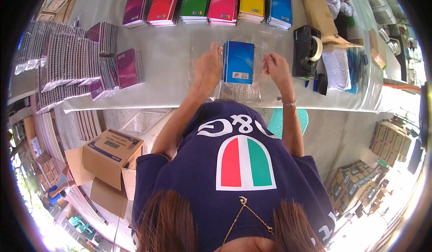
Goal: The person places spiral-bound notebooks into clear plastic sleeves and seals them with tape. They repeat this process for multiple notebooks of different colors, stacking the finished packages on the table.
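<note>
Blue spiral notebooks [239, 59] lie in a stack on the table before me, with a small white label low on the top cover. Clear plastic wrap [240, 92] shows around and under them, its loose edge toward me. My left hand [209, 68] is closed beside the stack's left edge, fingertips pinched at the plastic. On the other side, my right hand [276, 68] has its fingers curled in a pinch by the right edge of the plastic, a little apart from the notebooks. What lies between the fingertips is thin and hard to see.
Stacks of purple [137, 9], red [163, 7], green [195, 4], pink [222, 5], yellow [251, 3] and blue notebooks [280, 9] line the back. Wrapped notebooks [72, 56] pile up left. A tape dispenser [306, 51] and carton [321, 18] stand right; an open carton [112, 150] sits lower left.
</note>
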`<state>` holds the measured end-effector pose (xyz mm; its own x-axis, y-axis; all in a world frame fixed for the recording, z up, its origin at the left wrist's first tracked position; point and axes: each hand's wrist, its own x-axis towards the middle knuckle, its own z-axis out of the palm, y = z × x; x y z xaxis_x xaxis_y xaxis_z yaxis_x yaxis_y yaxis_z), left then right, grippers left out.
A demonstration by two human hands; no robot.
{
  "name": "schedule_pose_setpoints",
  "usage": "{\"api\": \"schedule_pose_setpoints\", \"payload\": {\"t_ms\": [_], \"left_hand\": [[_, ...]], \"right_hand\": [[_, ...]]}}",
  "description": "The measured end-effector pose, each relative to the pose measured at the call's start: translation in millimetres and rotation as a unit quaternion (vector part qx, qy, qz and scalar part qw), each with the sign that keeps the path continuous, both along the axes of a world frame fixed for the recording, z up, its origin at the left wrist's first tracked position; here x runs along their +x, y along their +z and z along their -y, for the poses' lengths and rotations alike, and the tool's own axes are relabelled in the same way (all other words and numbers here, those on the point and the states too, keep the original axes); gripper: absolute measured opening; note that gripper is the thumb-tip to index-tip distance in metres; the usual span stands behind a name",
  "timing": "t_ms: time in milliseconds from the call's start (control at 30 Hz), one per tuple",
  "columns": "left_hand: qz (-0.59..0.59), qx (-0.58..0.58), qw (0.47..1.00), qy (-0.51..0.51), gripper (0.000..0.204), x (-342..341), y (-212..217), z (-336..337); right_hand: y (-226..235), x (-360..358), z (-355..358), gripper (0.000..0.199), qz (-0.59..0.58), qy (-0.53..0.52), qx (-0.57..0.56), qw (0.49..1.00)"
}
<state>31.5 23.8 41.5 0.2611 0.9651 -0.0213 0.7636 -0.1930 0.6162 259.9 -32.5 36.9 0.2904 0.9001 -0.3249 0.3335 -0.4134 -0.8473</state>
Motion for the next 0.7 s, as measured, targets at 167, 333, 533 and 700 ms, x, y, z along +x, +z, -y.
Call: {"api": "schedule_pose_setpoints", "payload": {"t_ms": [167, 333, 533, 700], "left_hand": [[0.024, 0.001, 1.000, -0.002, 0.026, 0.3, 8.4, 1.1], [0.014, -0.028, 0.999, -0.005, 0.027, 4.8, 12.1, -1.3], [0.042, -0.014, 0.999, -0.013, 0.027, 9.3, 2.2, 0.6], [0.036, -0.012, 0.999, -0.020, 0.024, 19.5, -4.3, 1.5]], "right_hand": [[16.0, -4.4, 3.1, 0.020, 0.092, -0.012, 0.016, 0.996], [4.1, -1.4, 2.6, 0.017, -0.062, 0.012, -0.003, 0.998], [-0.6, -21.7, 1.6, 0.014, -0.069, -0.005, 0.012, 0.998], [2.0, -39.3, -0.8, 0.014, -0.048, 0.002, 0.037, 0.998]]}}
